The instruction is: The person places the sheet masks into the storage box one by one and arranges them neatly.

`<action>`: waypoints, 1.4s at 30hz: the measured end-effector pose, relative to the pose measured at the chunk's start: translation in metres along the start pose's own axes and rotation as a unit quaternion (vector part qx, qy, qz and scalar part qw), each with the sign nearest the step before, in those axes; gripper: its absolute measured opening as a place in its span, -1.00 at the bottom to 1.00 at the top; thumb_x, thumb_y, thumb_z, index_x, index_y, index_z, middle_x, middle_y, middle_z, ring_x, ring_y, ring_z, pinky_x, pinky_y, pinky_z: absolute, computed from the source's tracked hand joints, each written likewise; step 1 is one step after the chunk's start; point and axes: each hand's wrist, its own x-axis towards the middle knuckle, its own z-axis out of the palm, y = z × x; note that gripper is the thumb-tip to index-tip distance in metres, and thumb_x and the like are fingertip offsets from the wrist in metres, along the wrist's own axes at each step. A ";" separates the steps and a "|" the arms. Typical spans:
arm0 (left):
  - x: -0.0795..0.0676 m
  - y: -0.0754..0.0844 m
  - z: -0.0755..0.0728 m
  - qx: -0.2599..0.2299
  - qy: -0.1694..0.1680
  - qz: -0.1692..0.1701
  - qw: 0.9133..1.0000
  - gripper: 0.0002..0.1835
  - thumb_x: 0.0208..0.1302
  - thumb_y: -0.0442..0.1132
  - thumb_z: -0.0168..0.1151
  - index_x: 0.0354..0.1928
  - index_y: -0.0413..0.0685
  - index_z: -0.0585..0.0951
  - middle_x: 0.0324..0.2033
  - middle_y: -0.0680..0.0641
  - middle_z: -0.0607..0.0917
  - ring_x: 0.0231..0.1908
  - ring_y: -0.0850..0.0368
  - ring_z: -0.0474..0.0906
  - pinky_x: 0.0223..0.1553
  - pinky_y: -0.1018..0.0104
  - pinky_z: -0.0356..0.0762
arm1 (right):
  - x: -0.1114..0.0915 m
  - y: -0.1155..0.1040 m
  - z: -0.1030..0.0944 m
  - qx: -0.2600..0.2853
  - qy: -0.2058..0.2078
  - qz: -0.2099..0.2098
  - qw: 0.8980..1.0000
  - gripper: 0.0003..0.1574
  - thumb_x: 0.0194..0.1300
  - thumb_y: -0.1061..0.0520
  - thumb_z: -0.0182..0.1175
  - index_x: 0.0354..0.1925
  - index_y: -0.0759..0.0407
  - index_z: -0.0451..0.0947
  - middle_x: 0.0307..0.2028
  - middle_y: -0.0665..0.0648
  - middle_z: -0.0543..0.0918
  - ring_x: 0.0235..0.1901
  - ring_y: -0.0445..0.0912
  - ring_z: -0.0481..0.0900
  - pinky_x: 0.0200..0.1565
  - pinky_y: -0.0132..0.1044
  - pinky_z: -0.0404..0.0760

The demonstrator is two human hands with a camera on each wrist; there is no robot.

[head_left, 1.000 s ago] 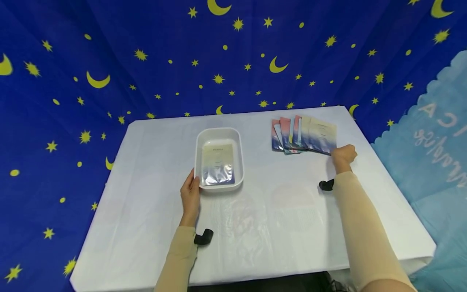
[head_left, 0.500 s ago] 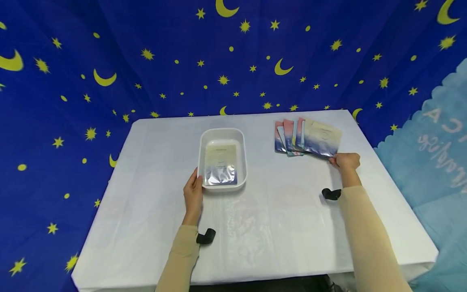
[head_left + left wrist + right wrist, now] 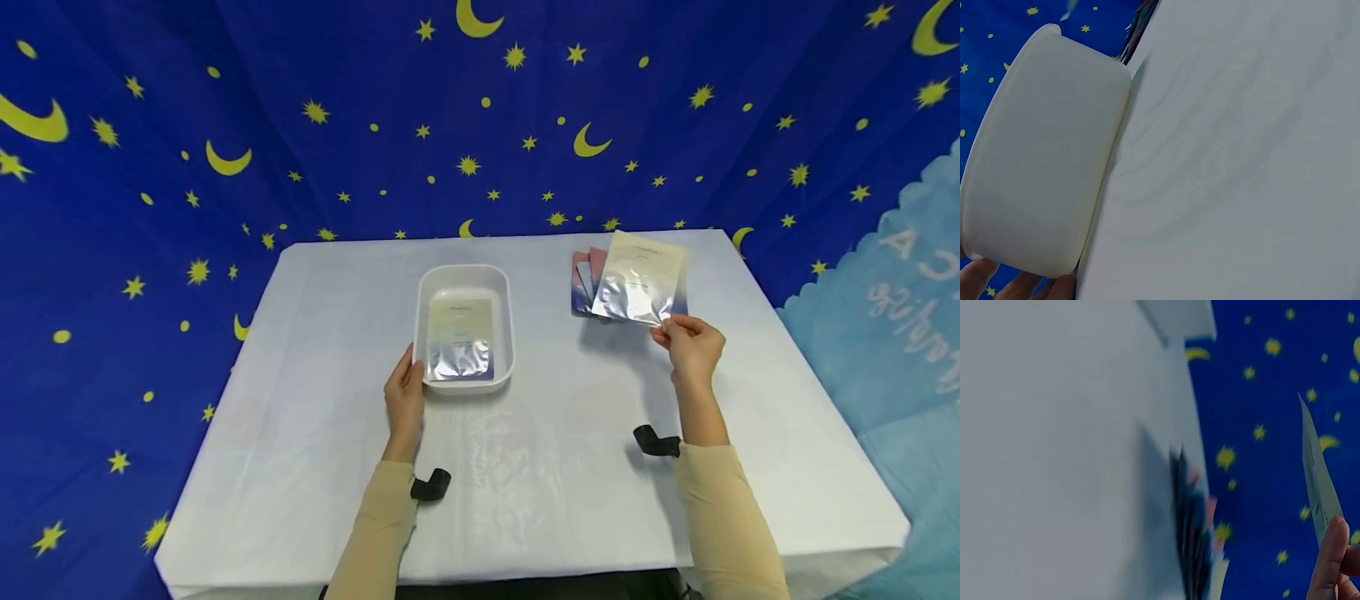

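Observation:
In the head view a white plastic tray [image 3: 461, 387] stands left of the table's middle, with a cream-to-blue foil sheet mask packet [image 3: 461, 321] lying flat in it. My left hand [image 3: 405, 400] grips the tray's near left corner, thumb at the rim; the left wrist view shows fingertips [image 3: 1019, 284] against its outer wall [image 3: 1047, 150]. With thumb and fingers, my right hand [image 3: 690, 350] pinches the lower edge of another cream sheet mask packet [image 3: 637, 279], lifted and tilted. Behind it, partly hidden, lie several overlapping packets [image 3: 580, 287], pink and blue among them.
A white cloth covers the table [image 3: 337, 333]. Dark blue star-and-moon fabric [image 3: 375, 83] hangs behind and at the left. A light blue lettered cloth [image 3: 900, 333] hangs at the right. A black camera mount sits on each wrist.
My right hand has lifted the top cream packet off the fanned pile and brought it slightly left and nearer. My left hand stays on the tray. The head view has shifted a little.

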 end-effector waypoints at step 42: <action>-0.003 0.002 -0.002 0.113 0.000 0.077 0.991 -0.50 0.47 -0.22 0.03 0.41 -0.04 0.36 0.38 -0.10 0.38 0.23 -0.05 0.48 0.28 0.02 0.41 | -0.127 0.072 0.165 -0.283 -0.247 -0.166 0.912 -0.89 0.20 0.36 0.23 -0.34 0.43 0.68 -0.52 0.27 0.74 -0.70 -0.09 0.67 -0.65 -0.40 0.60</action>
